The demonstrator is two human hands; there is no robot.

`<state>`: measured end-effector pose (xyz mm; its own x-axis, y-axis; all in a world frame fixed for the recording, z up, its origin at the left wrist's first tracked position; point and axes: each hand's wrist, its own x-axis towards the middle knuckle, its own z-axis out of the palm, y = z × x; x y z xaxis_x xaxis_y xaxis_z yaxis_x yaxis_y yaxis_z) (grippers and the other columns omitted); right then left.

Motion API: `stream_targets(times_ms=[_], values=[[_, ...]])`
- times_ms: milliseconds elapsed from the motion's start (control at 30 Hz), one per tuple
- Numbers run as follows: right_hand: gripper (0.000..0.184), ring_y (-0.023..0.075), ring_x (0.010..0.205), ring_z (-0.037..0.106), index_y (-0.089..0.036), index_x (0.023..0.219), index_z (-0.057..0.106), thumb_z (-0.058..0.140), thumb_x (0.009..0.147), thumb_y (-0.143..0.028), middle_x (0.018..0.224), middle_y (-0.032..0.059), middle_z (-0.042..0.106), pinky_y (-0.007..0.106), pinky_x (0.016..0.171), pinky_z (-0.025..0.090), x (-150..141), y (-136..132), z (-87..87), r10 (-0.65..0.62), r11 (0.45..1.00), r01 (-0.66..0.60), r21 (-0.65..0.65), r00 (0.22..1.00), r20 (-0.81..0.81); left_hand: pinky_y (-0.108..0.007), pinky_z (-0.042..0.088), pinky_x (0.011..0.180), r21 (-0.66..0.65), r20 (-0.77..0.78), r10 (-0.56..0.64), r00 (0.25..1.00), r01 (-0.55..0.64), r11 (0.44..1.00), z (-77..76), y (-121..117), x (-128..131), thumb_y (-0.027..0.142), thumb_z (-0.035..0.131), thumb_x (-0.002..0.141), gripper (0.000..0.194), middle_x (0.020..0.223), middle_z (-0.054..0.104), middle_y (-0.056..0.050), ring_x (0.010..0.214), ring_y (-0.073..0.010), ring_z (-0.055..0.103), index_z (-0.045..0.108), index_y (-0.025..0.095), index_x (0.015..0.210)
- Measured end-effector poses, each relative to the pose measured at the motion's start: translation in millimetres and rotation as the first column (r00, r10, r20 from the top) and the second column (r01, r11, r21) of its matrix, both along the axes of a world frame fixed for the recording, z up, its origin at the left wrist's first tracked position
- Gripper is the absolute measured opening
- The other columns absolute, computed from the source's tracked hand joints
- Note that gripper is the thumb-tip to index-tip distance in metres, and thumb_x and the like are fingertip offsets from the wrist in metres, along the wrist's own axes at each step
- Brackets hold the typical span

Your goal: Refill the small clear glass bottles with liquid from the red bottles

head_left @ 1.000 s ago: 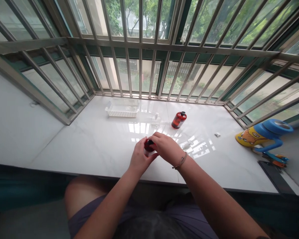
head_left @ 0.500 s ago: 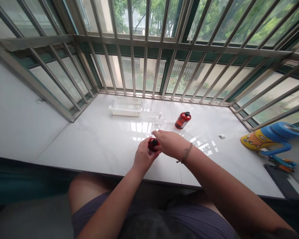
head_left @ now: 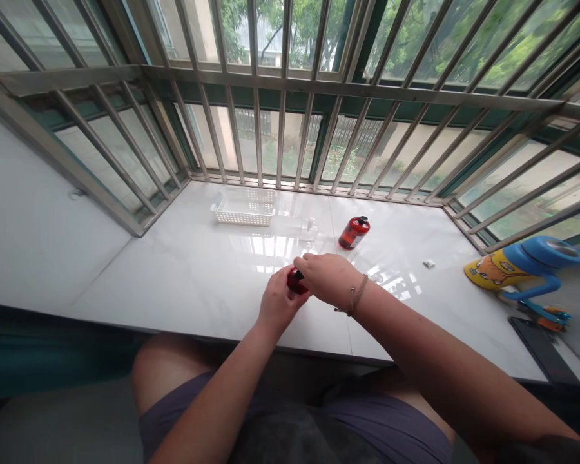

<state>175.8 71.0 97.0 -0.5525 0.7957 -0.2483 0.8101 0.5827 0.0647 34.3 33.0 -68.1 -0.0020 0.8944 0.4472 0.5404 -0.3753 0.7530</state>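
Observation:
Close to the sill's front edge, a red bottle (head_left: 294, 283) with a black cap (head_left: 298, 274) is between my hands. My left hand (head_left: 279, 299) wraps round the bottle's body from the left. From the right, my right hand (head_left: 327, 278) reaches over the top, its fingers closed on the black cap. Much of the bottle is covered by my fingers. A second red bottle (head_left: 352, 234) with a black cap stands further back to the right, apart from both hands.
A white perforated basket (head_left: 244, 216) stands near the window bars, with a small clear container (head_left: 308, 229) to its right. On the right are a small packet (head_left: 429, 263), a blue-and-yellow flask (head_left: 512, 264) and a dark phone (head_left: 536, 348). Metal bars enclose the white sill (head_left: 174, 277).
My right hand's fingers have curled in over the black cap and its wrist has turned slightly. My left hand keeps its hold on the bottle.

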Motion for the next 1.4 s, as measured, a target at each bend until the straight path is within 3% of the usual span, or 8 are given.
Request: stream_targets(times_ms=[133,233,633,733,800,867,1167,1400], values=[[0.02,0.0253,0.08,0.073,-0.018,0.101,0.073,0.059,0.101,-0.033,0.093,0.0113,0.076,0.031,0.067,0.047,-3,2,1.2,-0.022,0.999,0.024,-0.045,0.998,0.052,-0.053,0.056,0.108,0.004,0.007,-0.012,1.0,0.012,1.0,0.2,1,0,0.025,0.086,0.081,0.067,0.136,0.069,-0.011,0.125,-0.0323,0.066,0.056,0.026,0.141],[0.024,0.0261,0.082,0.074,-0.017,0.113,0.07,0.062,0.1,-0.035,0.097,0.012,0.077,0.032,0.067,0.048,-6,3,3.7,-0.013,0.999,0.014,-0.036,0.999,0.032,-0.053,0.057,0.107,0.001,0.003,-0.006,1.0,0.006,1.0,0.6,1,0,0.024,0.087,0.08,0.067,0.135,0.069,-0.011,0.124,-0.0324,0.067,0.056,0.025,0.14],[0.034,0.0275,0.085,0.074,-0.018,0.11,0.072,0.056,0.102,-0.047,0.097,0.0143,0.076,0.032,0.069,0.049,-3,4,-0.6,-0.019,0.999,0.022,-0.049,0.998,0.066,-0.054,0.056,0.109,0.01,0.004,-0.009,1.0,0.009,1.0,-2.0,1,-1,0.023,0.086,0.081,0.068,0.136,0.069,-0.011,0.125,-0.032,0.066,0.055,0.027,0.142],[0.035,0.0269,0.085,0.074,-0.016,0.124,0.067,0.062,0.099,-0.04,0.109,0.0161,0.076,0.032,0.067,0.049,-3,3,-4.2,-0.034,0.999,0.036,-0.033,0.998,0.061,-0.053,0.057,0.107,0.015,-0.005,-0.007,1.0,0.007,1.0,-2.2,1,0,0.025,0.087,0.082,0.068,0.136,0.069,-0.011,0.125,-0.0323,0.066,0.055,0.026,0.142],[0.028,0.0252,0.08,0.074,-0.016,0.118,0.07,0.064,0.097,-0.033,0.103,0.0144,0.077,0.031,0.065,0.048,-2,5,-4.4,-0.017,0.997,0.024,-0.076,0.995,0.097,-0.053,0.056,0.108,0.011,-0.009,-0.01,1.0,0.01,1.0,-1.5,1,0,0.029,0.087,0.082,0.068,0.136,0.069,-0.011,0.125,-0.0323,0.066,0.055,0.026,0.142],[0.023,0.0244,0.077,0.073,-0.017,0.108,0.073,0.061,0.1,-0.034,0.093,0.0129,0.077,0.031,0.064,0.047,-1,9,-3.7,-0.015,0.995,0.026,-0.097,0.993,0.118,-0.052,0.056,0.108,0.001,-0.01,-0.01,1.0,0.01,1.0,0.0,1,-1,0.03,0.088,0.082,0.069,0.136,0.069,-0.011,0.125,-0.0321,0.066,0.055,0.026,0.141],[0.04,0.0269,0.081,0.074,-0.018,0.115,0.073,0.046,0.107,-0.047,0.092,0.0127,0.078,0.034,0.069,0.047,2,18,-12.0,0.067,0.994,-0.06,-0.091,0.994,0.081,-0.049,0.058,0.105,-0.08,-0.019,-0.072,0.997,0.07,0.994,12.1,6,-9,0.025,0.09,0.078,0.068,0.132,0.071,-0.009,0.122,-0.0312,0.068,0.058,0.027,0.137],[0.044,0.0277,0.086,0.075,-0.02,0.109,0.075,0.041,0.107,-0.048,0.096,0.0113,0.079,0.034,0.071,0.046,4,7,-24.1,-0.06,0.996,0.057,-0.062,0.997,-0.044,-0.049,0.056,0.11,-0.086,-0.047,-0.035,0.998,0.031,0.996,9.3,3,-3,0.016,0.083,0.08,0.066,0.136,0.07,-0.009,0.126,-0.0302,0.067,0.058,0.025,0.14]])
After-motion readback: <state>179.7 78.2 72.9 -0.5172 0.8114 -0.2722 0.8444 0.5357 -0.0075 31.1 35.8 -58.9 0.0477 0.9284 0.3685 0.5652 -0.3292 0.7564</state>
